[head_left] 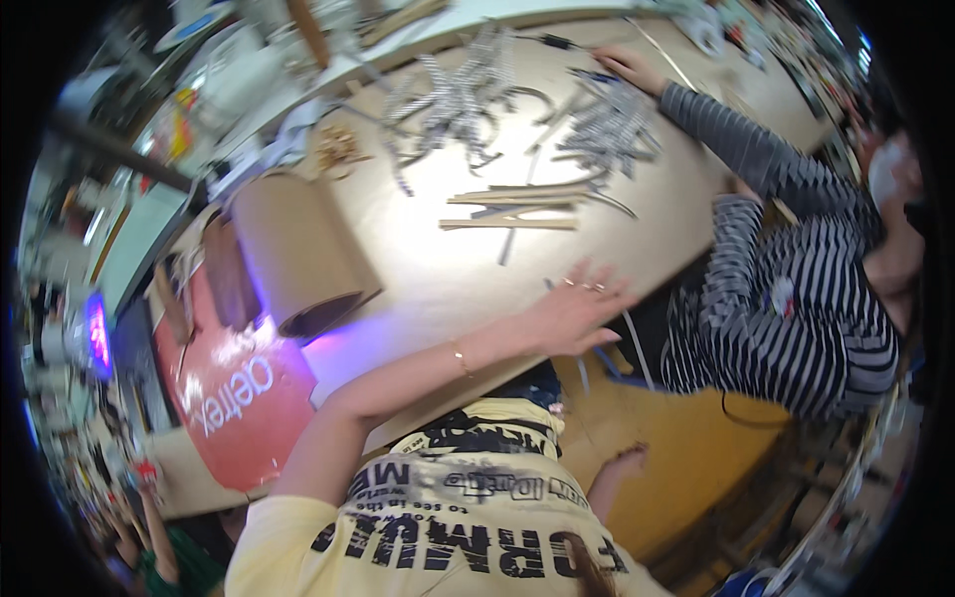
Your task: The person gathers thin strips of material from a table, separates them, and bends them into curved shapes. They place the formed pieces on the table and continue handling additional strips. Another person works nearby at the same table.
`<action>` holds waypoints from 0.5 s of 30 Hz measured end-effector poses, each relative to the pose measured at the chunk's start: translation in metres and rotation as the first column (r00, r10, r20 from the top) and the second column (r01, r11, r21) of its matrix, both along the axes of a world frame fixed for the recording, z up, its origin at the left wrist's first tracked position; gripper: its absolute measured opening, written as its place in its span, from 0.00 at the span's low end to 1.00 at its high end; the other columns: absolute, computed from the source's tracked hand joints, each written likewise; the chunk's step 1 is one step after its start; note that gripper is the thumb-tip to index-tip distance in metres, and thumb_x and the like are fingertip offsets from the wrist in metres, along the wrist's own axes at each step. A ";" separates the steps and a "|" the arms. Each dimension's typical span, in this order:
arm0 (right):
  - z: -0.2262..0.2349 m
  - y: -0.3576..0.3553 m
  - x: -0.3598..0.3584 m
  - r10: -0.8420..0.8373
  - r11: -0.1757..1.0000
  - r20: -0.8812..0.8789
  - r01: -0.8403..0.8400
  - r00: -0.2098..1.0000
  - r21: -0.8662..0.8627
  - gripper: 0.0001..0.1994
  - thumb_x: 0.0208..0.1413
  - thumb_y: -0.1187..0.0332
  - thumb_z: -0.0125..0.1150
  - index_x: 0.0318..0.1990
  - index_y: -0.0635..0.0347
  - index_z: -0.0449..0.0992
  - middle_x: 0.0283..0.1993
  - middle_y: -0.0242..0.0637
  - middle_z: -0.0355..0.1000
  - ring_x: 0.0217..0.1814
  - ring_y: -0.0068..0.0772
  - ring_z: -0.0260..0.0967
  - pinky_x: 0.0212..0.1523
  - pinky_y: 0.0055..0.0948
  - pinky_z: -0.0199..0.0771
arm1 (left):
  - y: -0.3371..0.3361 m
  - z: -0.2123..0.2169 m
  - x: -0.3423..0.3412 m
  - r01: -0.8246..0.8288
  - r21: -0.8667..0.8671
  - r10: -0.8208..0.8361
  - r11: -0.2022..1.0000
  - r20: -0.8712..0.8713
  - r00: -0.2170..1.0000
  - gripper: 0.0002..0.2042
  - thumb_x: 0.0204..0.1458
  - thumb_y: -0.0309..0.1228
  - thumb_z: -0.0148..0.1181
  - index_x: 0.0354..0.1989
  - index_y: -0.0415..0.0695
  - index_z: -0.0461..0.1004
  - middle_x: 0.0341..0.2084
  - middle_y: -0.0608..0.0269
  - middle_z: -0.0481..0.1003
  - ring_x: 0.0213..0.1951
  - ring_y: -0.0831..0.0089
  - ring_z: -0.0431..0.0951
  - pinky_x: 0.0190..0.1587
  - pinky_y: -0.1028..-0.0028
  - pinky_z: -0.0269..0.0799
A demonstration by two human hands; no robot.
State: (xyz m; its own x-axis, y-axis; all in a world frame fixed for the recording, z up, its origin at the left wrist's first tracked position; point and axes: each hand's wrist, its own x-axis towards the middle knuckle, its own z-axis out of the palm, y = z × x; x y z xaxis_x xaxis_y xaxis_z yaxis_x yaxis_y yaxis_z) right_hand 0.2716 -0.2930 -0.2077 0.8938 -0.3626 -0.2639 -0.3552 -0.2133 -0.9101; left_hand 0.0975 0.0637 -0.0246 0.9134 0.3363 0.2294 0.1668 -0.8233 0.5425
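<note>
My left hand [585,306] reaches across to the right over the table's near edge. Its fingers are spread and nothing shows in them. Beyond it on the tabletop lies a small pile of flat tan and grey strips [512,211]. Lower down, beside my body and below table height, hangs my right hand [627,460]; it is small and blurred, so its fingers do not show clearly. Farther back are two heaps of grey, ridged strips, one at centre [453,95] and one to its right [617,129].
A large brown roll [298,249] lies at left, by a red sheet [234,398] with white lettering. Tan scraps [340,149] sit behind. At right a co-worker in striped sleeves [786,289] rests a hand [632,70] by the right heap. A yellow-brown surface [696,448] lies below the edge.
</note>
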 end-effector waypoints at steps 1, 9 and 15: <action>0.037 0.029 -0.005 0.167 0.985 0.272 -0.150 0.948 -0.082 0.10 0.63 0.66 0.52 0.31 0.58 0.75 0.23 0.27 0.65 0.25 0.22 0.60 0.24 0.23 0.60 | 0.002 0.005 -0.003 -0.039 -0.016 0.041 0.999 0.145 0.989 0.28 0.62 0.48 0.46 0.67 0.46 0.60 0.70 0.51 0.53 0.72 0.51 0.49 0.72 0.46 0.36; 0.298 0.262 -0.137 0.298 0.437 0.842 -0.721 -0.449 -0.539 0.08 0.61 0.76 0.52 0.48 0.64 0.69 0.48 0.45 0.68 0.44 0.36 0.70 0.41 0.31 0.75 | -0.012 0.032 -0.113 -0.621 -0.460 0.773 0.635 0.373 0.513 0.18 0.53 0.25 0.60 0.54 0.46 0.74 0.62 0.50 0.67 0.62 0.54 0.68 0.63 0.60 0.63; 0.292 0.487 -0.265 0.239 -0.046 0.873 -0.903 -0.426 -0.428 0.15 0.54 0.83 0.59 0.51 0.70 0.75 0.44 0.50 0.75 0.42 0.41 0.74 0.41 0.33 0.73 | -0.061 0.030 -0.183 -0.784 -0.474 0.916 0.400 0.226 0.331 0.13 0.54 0.25 0.59 0.49 0.46 0.77 0.59 0.55 0.70 0.60 0.56 0.69 0.61 0.60 0.62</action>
State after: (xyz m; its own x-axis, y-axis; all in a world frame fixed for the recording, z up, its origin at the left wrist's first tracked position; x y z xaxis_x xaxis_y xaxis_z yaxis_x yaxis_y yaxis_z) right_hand 0.0066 0.1939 0.0839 -0.0371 0.4862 0.8731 0.4005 0.8077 -0.4328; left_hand -0.0851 0.0026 0.0053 -0.0818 0.9667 0.2427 0.4165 -0.1880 0.8895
